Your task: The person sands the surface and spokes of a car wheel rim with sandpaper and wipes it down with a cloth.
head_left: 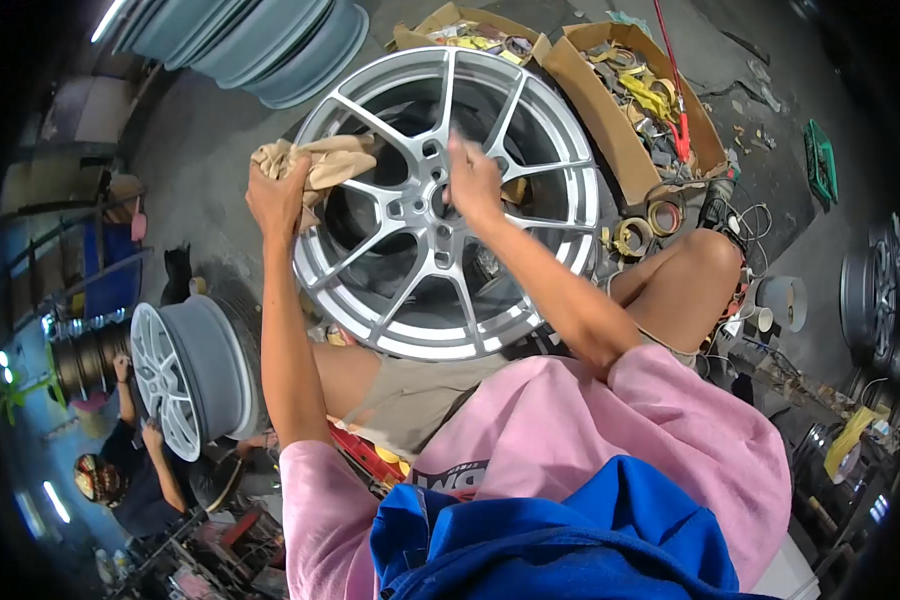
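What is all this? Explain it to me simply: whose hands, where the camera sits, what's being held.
There is no machine here, just a person's two bare hands. The single picture comes from a camera worn on that person's head, looking forward and down.

The left hand grips a tan cloth at the edge of a silver wheel. The right hand is over the wheel's centre, too blurred to tell if it holds anything.

Beyond the wheel, an open cardboard box full of scraps stands on the floor. At the picture's left, a co-worker is beside another wheel.
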Demonstrator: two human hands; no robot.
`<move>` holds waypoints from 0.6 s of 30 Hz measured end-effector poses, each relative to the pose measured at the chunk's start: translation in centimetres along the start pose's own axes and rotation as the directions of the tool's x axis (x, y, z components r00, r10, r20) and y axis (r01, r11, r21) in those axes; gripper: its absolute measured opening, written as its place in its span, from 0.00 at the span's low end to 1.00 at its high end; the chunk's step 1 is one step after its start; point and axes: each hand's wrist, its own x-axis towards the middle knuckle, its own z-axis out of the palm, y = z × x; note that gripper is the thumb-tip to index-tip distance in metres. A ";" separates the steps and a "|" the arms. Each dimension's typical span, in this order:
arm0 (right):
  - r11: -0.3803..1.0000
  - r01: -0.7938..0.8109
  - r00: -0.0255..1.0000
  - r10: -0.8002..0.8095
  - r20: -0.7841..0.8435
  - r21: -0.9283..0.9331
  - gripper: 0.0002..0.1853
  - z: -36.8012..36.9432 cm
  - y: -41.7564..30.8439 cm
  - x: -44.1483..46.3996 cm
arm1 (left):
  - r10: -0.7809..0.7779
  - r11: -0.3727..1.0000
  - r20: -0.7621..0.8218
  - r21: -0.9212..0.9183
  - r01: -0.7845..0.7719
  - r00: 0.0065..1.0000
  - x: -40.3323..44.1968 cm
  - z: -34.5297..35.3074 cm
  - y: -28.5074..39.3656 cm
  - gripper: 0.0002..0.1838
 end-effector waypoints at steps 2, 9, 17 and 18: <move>0.993 0.072 0.995 -0.064 -0.083 0.093 0.26 0.4 1.9 -2.1 | -0.024 0.999 -0.001 -0.027 0.024 1.000 0.0 0.1 0.3 0.38; 0.993 0.072 0.987 -0.058 -0.150 0.091 0.27 1.2 -3.7 11.5 | 0.010 0.999 0.025 -0.034 -0.010 1.000 0.1 0.3 -0.4 0.36; 0.921 0.389 0.890 -0.383 -0.247 -0.026 0.30 2.3 5.9 2.4 | 0.014 0.999 0.008 0.033 -0.014 1.000 0.4 0.4 -0.1 0.36; 0.938 0.346 0.911 -0.341 -0.233 -0.020 0.29 2.0 4.6 3.2 | 0.006 0.999 0.021 0.047 -0.007 1.000 0.1 0.2 0.1 0.36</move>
